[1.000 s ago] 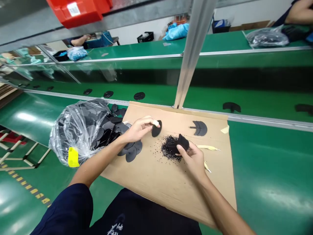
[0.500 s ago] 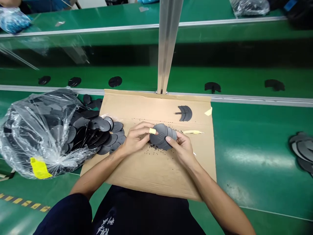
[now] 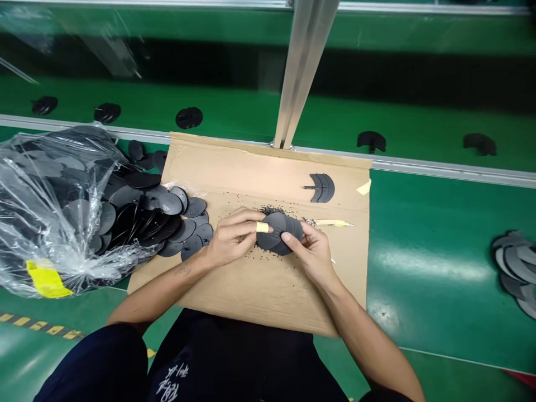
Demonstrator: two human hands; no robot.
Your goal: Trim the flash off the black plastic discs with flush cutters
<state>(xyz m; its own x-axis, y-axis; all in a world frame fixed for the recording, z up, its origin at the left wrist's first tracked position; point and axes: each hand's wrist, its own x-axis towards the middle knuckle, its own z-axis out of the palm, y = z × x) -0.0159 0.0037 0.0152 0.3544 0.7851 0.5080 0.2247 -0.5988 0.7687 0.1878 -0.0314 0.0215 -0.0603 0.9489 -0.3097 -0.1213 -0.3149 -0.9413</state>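
Over the cardboard sheet (image 3: 259, 296), both hands meet at a small fan of dark grey plastic discs (image 3: 276, 237). My left hand (image 3: 234, 234), yellow tape round one finger, pinches their left edge. From the right, my right hand (image 3: 312, 248) grips them with the thumb on top and the fingers behind. Tiny black bits (image 3: 272, 211) lie scattered under and around the discs. A hand tool with yellowish handles (image 3: 330, 223) lies just beyond my right hand, partly hidden by it. Farther back rests a set of black crescent-shaped parts (image 3: 323, 188).
A clear plastic bag (image 3: 50, 195) at the left spills many grey discs (image 3: 184, 229) onto the cardboard's edge. A metal post (image 3: 304, 72) rises behind the cardboard. Several black parts (image 3: 189, 117) sit along the green surface behind the rail. More discs (image 3: 517, 262) are piled far right.
The view has tilted down and shifted a little. The held discs have slid over one another and now overlap differently; both hands keep their hold.
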